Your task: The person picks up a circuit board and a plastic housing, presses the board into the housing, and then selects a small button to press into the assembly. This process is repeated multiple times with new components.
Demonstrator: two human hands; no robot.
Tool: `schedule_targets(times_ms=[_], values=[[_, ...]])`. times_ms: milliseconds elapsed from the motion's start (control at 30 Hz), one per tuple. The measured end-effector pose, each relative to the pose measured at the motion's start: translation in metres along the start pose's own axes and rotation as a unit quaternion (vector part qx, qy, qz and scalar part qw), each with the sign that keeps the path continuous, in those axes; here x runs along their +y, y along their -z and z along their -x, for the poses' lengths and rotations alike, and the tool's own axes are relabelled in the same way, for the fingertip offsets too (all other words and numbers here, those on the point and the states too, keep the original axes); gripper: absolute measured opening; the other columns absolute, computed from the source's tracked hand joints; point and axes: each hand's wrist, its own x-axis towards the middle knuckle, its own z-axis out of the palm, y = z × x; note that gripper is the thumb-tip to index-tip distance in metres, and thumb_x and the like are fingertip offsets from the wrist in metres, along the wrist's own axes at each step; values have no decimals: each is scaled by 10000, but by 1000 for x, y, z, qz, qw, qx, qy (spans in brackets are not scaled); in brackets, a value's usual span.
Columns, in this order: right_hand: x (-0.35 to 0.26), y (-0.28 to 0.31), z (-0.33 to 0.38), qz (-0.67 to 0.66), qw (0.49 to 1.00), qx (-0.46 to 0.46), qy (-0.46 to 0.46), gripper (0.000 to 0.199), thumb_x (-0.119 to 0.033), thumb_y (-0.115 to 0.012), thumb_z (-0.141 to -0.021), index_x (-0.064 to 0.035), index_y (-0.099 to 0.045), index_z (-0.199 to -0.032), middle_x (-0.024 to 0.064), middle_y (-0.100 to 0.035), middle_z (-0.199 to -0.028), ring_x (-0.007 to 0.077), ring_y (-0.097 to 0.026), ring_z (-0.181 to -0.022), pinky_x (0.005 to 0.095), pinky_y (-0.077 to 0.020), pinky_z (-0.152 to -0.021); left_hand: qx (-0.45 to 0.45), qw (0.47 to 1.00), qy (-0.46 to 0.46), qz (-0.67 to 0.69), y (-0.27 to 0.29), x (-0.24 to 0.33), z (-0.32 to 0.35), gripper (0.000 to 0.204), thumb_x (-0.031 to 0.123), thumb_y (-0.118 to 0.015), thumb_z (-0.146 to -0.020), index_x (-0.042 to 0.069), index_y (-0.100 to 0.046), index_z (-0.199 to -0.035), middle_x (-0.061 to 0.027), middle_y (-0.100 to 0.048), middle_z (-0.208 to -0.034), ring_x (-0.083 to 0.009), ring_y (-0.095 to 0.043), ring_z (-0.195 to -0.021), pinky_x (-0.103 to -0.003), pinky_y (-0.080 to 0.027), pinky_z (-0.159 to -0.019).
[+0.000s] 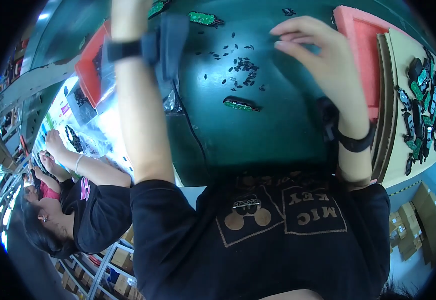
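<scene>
While the right hand [324, 56], fingers narrowly parted, seemingly empty, hangs right of the loose black pieces [245, 65], a low wrist sweep could scatter them onto the green circuit board [240, 104] nearer the wearer; left hand out of frame, grip can't be told.

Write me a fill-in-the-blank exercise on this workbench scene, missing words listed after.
1. Small black oval pieces lie scattered to the ____ of the right hand.
2. The pile of green-and-black circuit boards lies ____ the tan cardboard sheet.
3. The pink foam-like tray shows ____ the right hand and that sheet.
4. The bare left forearm leaves the picture at its ____ edge.

Missing words: left; on; between; top.
</scene>
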Motion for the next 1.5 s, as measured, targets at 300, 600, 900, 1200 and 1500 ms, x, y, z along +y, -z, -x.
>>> schedule_targets(times_ms=[300, 600, 900, 1200, 1500], values=[[22, -26, -20, 185, 982, -37, 10, 96, -17, -638, -766, -9, -634, -861, 91, -615, -813, 175, -629, -710, 258, -500, -663, 49, 958, 43, -278, 40, -44, -68, 150, 25, -603, -765, -14, -654, -901, -118, -640, -740, -197, -621, -656, -271, -511, -600], [32, -38, -30, 204, 976, -65, 33, 99, -7, -660, -688, -10, -616, -776, 105, -593, -744, 204, -617, -671, 298, -487, -617, 85, 866, -174, -462, -18, -13, -73, 180, 181, -736, -637, 69, -703, -774, -112, -669, -715, -210, -649, -676, -312, -509, -673], [26, -43, -26, 253, 963, -55, 77, 98, -23, -653, -702, -13, -600, -784, 118, -598, -755, 211, -623, -677, 309, -486, -619, -85, 905, -129, -397, -78, -18, -69, 195, 184, -763, -632, 46, -683, -743, -105, -667, -706, -221, -642, -657, -316, -504, -643], [27, -6, -24, -219, 971, -22, -93, 80, -68, -598, -843, 5, -606, -874, 118, -661, -861, 175, -651, -794, 243, -516, -713, -15, 956, -84, -281, -77, 58, 48, 155, 75, -651, -753, -44, -644, -851, -82, -624, -644, -105, -597, -597, -231, -468, -552], [54, 30, -8, -498, 856, 32, -133, 149, -35, -571, -859, 16, -602, -996, 132, -627, -942, 162, -620, -867, 249, -525, -763, -53, 974, -113, -191, -73, 52, 143, 214, -14, -550, -847, -22, -606, -1053, -46, -639, -937, -51, -535, -727, -169, -428, -686]])
